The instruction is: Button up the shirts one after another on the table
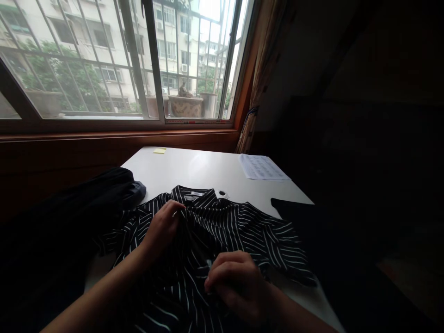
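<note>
A black shirt with white stripes (222,226) lies spread over the white table, its collar pointing toward the window and a label showing inside the neck. Just below the collar, my left hand (164,226) pinches the front edge of the shirt and draws the cloth into folds. Lower on the shirt front, my right hand (239,282) is closed, with its fingertips against the cloth. Shadow and the curled fingers partly hide that grip. The shirt's lower part runs into the dark near edge of the view.
Dark clothing (114,189) is heaped at the left, and another dark cloth (294,210) overhangs the right table edge. Printed sheets (263,167) and a yellow sticky note (159,151) lie on the white table (194,162). A small round white item (222,194) sits beside the collar.
</note>
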Available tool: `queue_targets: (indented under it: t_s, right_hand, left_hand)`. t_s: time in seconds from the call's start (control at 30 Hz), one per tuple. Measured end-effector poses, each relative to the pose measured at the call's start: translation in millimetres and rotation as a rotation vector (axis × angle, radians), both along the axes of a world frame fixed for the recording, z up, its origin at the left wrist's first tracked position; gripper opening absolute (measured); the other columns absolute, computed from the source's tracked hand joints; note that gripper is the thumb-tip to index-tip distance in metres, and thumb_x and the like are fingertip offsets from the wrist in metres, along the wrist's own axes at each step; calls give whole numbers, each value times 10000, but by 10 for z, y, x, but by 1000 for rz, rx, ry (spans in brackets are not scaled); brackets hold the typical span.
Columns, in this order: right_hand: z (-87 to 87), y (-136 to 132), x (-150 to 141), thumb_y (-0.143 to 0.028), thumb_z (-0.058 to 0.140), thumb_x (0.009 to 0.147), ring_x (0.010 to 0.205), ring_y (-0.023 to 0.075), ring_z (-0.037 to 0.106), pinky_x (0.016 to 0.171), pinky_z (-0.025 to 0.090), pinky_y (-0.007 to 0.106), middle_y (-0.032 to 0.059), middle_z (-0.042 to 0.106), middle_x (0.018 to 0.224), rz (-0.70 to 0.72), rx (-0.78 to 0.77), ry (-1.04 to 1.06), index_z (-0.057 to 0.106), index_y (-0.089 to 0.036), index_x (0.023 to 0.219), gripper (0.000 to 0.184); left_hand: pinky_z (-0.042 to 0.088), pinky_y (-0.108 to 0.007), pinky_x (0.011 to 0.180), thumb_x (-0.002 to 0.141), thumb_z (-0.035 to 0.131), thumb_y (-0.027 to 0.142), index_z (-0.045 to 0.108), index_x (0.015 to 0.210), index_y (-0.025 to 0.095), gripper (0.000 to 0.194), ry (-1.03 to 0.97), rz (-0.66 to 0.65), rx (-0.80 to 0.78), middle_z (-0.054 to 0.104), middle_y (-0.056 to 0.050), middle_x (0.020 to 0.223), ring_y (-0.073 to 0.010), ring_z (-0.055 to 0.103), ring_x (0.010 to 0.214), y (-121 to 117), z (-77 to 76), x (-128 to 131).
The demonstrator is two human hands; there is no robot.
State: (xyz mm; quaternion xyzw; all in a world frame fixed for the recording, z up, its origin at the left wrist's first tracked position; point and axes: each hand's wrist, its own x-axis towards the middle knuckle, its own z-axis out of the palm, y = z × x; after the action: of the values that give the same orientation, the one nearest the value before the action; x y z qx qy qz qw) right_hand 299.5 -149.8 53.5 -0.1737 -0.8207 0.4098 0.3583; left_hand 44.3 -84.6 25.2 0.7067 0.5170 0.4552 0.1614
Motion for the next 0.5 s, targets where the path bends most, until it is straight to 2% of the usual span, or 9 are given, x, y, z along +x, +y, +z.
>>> queue_targets:
  t_s: [0.1, 0.17, 0.2, 0.27, 0.3, 0.37, 0.43, 0.5]
  right_hand:
    - [173, -130, -25, -218, 575, 928, 738, 157, 688, 653, 552, 258, 65, 725, 905, 197, -101, -84, 747, -191, 1012, 193]
    - [194, -165, -51, -281, 589, 947, 823, 164, 698, 723, 565, 259, 68, 728, 998, 321, -129, -113, 722, -205, 1113, 226]
    - [165, -160, -66, -309, 606, 941, 826, 161, 691, 727, 565, 262, 69, 719, 1066, 334, -120, -83, 682, -223, 1194, 278]
    - [39, -110, -94, -364, 676, 891, 664, 114, 620, 612, 541, 247, 81, 663, 1217, 211, -79, 79, 510, -283, 1379, 522]
    - [-46, -68, -105, -383, 688, 883, 602, 91, 558, 572, 520, 247, 90, 618, 1282, 74, -84, 151, 413, -315, 1432, 618]
    - [-222, 32, -122, -432, 715, 859, 565, 78, 487, 595, 525, 272, 74, 600, 1246, -143, -74, 188, 384, -337, 1418, 657]
    - [-371, 128, -132, -442, 712, 857, 651, 105, 530, 685, 554, 321, 75, 546, 1274, -324, -21, 176, 380, -343, 1415, 657]
    - [-482, 200, -137, -431, 745, 824, 910, 192, 605, 808, 568, 383, 97, 443, 1389, -422, 47, 150, 341, -355, 1451, 750]
  left_hand:
    - [497, -265, 660, 900, 567, 265, 648, 1012, 187, 159, -290, 126, -101, 675, -42, 888, -192, 638, 780, -53, 281, -53]
    - [476, -228, 584, 886, 617, 337, 643, 1034, 187, 213, -490, 145, -138, 667, -23, 829, -159, 614, 680, -111, 497, -89]
    - [473, -216, 562, 877, 636, 354, 639, 1038, 189, 231, -583, 140, -139, 661, -13, 813, -143, 600, 643, -145, 608, -101]
    - [482, -203, 540, 856, 671, 356, 630, 1024, 192, 239, -731, 109, -126, 653, -1, 799, -127, 596, 613, -217, 835, -100]
    - [489, -200, 534, 841, 690, 345, 629, 1008, 190, 236, -775, 85, -117, 653, 0, 795, -127, 602, 612, -254, 947, -83]
    - [496, -193, 522, 817, 713, 314, 631, 960, 178, 214, -813, 19, -86, 656, -5, 789, -126, 608, 609, -332, 1164, -6]
    - [491, -184, 500, 820, 708, 292, 633, 925, 173, 175, -808, -50, -60, 650, -4, 760, -120, 598, 587, -416, 1367, 126]
    - [460, -172, 456, 841, 684, 281, 635, 915, 177, 137, -800, -86, -39, 636, 4, 731, -108, 570, 544, -500, 1554, 296]
